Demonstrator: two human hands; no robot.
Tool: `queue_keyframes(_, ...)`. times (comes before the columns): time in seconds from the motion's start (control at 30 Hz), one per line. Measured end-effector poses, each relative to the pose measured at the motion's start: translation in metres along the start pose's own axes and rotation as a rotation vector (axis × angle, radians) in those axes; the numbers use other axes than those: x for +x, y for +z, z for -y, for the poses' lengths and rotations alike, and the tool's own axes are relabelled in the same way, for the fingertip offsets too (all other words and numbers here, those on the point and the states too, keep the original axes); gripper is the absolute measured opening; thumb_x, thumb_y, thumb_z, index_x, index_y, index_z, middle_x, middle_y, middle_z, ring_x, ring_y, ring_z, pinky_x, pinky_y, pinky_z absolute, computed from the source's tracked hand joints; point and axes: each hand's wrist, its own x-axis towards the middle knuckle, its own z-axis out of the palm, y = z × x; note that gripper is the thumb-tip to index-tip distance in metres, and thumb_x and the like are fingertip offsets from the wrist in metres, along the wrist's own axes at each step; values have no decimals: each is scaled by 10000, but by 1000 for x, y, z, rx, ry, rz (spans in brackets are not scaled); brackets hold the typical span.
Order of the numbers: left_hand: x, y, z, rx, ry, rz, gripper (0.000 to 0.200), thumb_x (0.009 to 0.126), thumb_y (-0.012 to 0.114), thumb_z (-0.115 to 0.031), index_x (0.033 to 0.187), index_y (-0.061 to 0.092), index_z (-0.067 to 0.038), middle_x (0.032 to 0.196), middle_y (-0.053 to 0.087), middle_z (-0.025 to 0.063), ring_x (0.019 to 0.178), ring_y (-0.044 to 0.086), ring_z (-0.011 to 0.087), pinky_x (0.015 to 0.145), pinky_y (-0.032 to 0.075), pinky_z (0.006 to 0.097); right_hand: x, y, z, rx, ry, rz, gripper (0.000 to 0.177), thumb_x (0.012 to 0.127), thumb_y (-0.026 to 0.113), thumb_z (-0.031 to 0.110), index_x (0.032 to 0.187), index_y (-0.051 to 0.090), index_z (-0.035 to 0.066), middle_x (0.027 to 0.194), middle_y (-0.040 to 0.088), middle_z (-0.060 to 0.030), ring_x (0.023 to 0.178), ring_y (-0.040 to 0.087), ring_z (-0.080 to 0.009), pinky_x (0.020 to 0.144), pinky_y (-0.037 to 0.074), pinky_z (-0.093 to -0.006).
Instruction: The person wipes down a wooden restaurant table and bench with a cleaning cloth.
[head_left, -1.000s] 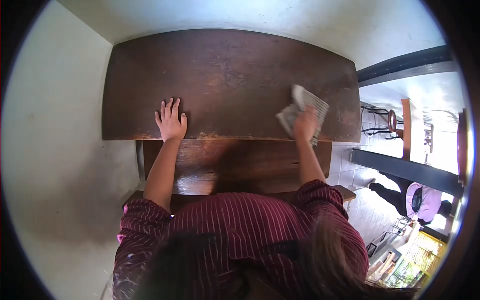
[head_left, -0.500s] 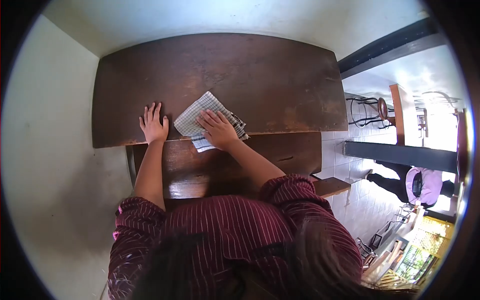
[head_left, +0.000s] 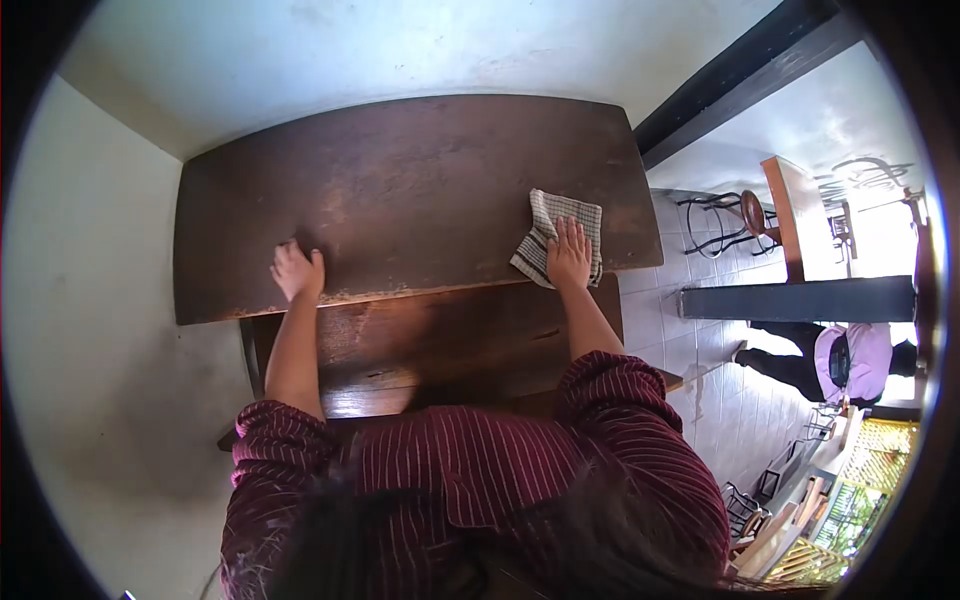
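A checked black-and-white cloth [head_left: 536,238] lies folded near the right end of a dark brown wooden table [head_left: 420,190], one corner reaching over the front edge. My right hand [head_left: 569,255] presses flat on top of it, fingers stretched out. Toward the left end, my left hand [head_left: 297,273] rests on the tabletop by the front edge. Its fingers are bent, the thumb stands apart, and nothing shows in it.
Below the table's front edge is a wooden bench [head_left: 440,345]. Pale walls [head_left: 100,300] border the table at the left and back. On the right, a person in a pink top [head_left: 865,365] stands past a dark beam [head_left: 800,299], with a stool [head_left: 755,213] beyond.
My right hand has slid the cloth from mid-table to the right end. My left hand stays near the left front edge, its fingers now bent instead of spread.
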Motion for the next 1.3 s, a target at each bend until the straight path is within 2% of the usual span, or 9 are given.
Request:
queue_keyframes(0.1,-36,22,-68,-32,231,-116,606,787,555,-366,1310,373,-120,1358,332,63,1318,218,269,1059,161,511,13,-4,-27,-4,74,16,526,908,329,379,1401,230,224,1467,179,-18,1349,163,-219,1097,100,-407)
queue_keyframes(0.3,-68,46,-150,59,100,-156,650,797,514,-378,1362,289,-150,1385,313,39,1334,195,235,1057,159,514,43,-12,-78,-20,289,-22,550,901,315,386,1409,206,207,1474,156,-30,1357,135,-217,1096,80,-426)
queue_keyframes(0.47,-69,37,-147,54,95,-145,645,783,512,-360,1359,304,-157,1385,319,30,1324,226,221,1058,162,502,87,-20,-109,-86,404,-60,704,843,359,514,1407,203,124,1467,159,-108,1351,131,-298,1075,82,-498)
queue_keyframes(0.7,-70,41,-145,69,98,-180,628,785,522,-327,1360,308,-191,1378,332,28,1311,256,229,1062,169,477,189,-19,-137,-20,333,-118,692,835,374,520,1393,245,133,1459,196,-87,1341,183,-270,1048,174,-512)
queue_keyframes(0.9,-68,42,-141,58,106,-160,652,762,520,-314,1361,307,-171,1370,337,46,1316,242,240,1064,153,489,275,-11,-117,2,282,-151,724,816,384,553,1390,256,130,1456,206,-84,1341,183,-262,1043,194,-505)
queue_keyframes(1.03,-69,38,-143,38,107,-139,657,756,520,-308,1361,308,-163,1364,342,55,1313,245,246,1064,147,489,309,-8,-81,-14,340,-185,817,786,392,604,1385,247,68,1448,213,-123,1348,156,-263,1056,151,-498)
queue_keyframes(1.1,-70,36,-144,45,102,-143,649,760,543,-266,1359,310,-173,1361,337,54,1308,253,258,1060,162,485,308,-11,-34,-8,234,-63,817,798,405,606,1374,259,45,1441,227,-136,1349,159,-271,1054,131,-510)
queue_keyframes(1.17,-70,37,-144,23,110,-148,651,756,545,-258,1357,312,-167,1359,338,54,1307,254,266,1060,162,485,289,7,30,42,17,-101,806,803,434,587,1360,279,25,1420,259,-160,1339,182,-273,1055,127,-508)
queue_keyframes(1.3,-69,39,-142,26,103,-139,662,747,534,-317,1352,321,-152,1349,351,67,1308,251,258,1061,146,494,212,3,149,131,-707,123,739,826,456,526,1332,312,7,1404,300,-139,1324,229,-240,1071,182,-436)
